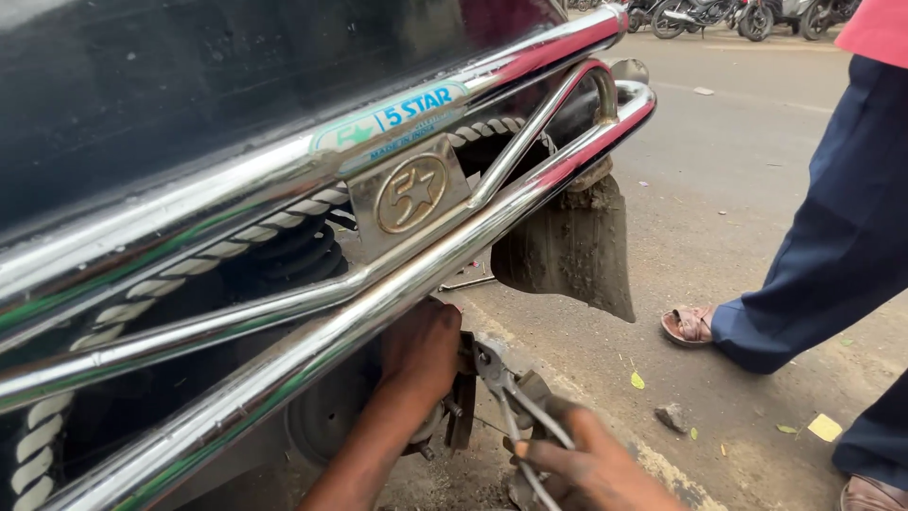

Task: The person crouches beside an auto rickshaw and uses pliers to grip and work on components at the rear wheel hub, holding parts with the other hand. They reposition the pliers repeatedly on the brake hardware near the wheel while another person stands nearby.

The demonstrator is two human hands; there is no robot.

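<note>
My left hand [416, 355] reaches under a chrome bumper guard [454, 241] of a dark vehicle and presses on a greasy metal part near the wheel hub [326, 416]. My right hand [586, 464] is closed around the handles of metal pliers [506, 388]. The pliers' jaws point up at the metal part beside my left hand. Both hands are smeared with grease. What my left fingers hold is hidden by the bumper tube.
A dirty black mud flap [567, 251] hangs from the bumper's right end. Another person in dark blue trousers [832, 237] and sandals [689, 325] stands on the road at right. A small stone [672, 416] and leaves lie on the ground. Parked motorcycles [719, 14] stand far back.
</note>
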